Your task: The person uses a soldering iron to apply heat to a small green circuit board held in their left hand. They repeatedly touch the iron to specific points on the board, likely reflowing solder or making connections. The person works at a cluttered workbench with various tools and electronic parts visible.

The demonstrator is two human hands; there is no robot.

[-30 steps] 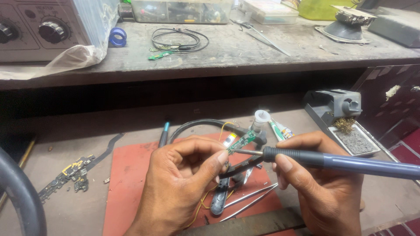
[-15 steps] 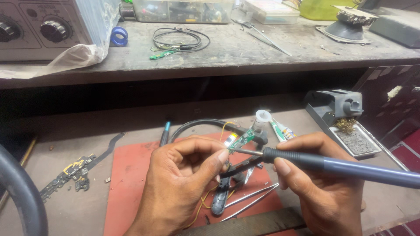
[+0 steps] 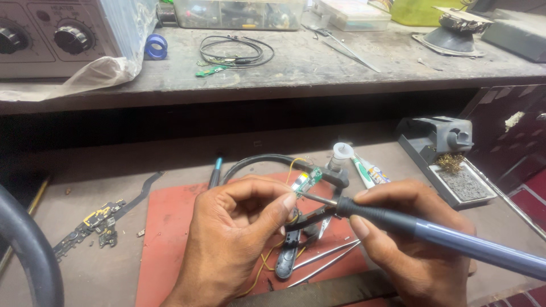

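Over the red mat (image 3: 170, 227), the left hand (image 3: 233, 239) pinches a small green board (image 3: 307, 181); the right hand (image 3: 421, 239) has its grip closed around a soldering iron (image 3: 432, 233), tip touching the board.

Soldering iron (image 3: 443, 239) – smooth matt plastic handle, metal tip; mat (image 3: 170, 239) – matt red rubbery; bench (image 3: 318, 62) – rough, worn wood.

Beyond the right grip (image 3: 421, 244), a small white-and-green tube (image 3: 364, 170) lying on the tabletop (image 3: 102, 267); farther up, clear plastic boxes (image 3: 239, 14) on the shelf (image 3: 318, 68).
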